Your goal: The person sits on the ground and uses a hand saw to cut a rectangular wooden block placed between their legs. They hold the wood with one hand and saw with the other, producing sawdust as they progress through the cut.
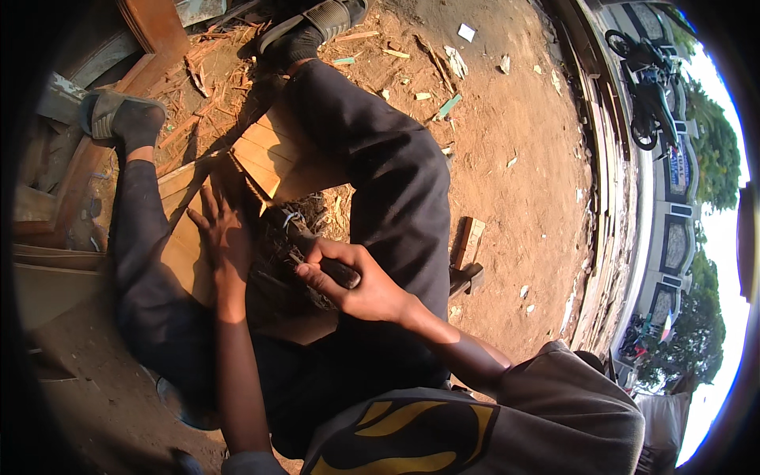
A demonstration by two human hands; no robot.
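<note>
My left hand (226, 237) lies with its fingers spread on a light wooden panel (184, 252) between my legs. Closed around the dark rounded handle (342, 274) of a hand tool is my right hand (368, 286). The tool points up and left toward the panel's edge; its far end merges with shadow and fibrous scraps (305, 218), so its exact kind cannot be told. Just beyond, a slatted, sunlit wooden piece (267, 157) rests against the inner side of my right leg. Part of the panel is in deep shadow.
Splinters and wood scraps (202, 119) litter the dirt around my sandalled feet. Reddish-brown boards (154, 32) lie at the far left. To my right are a wooden block (469, 241) and a dark hammer-like piece (467, 279). Long boards (606, 198) and a motorbike (649, 91) stand farther right.
</note>
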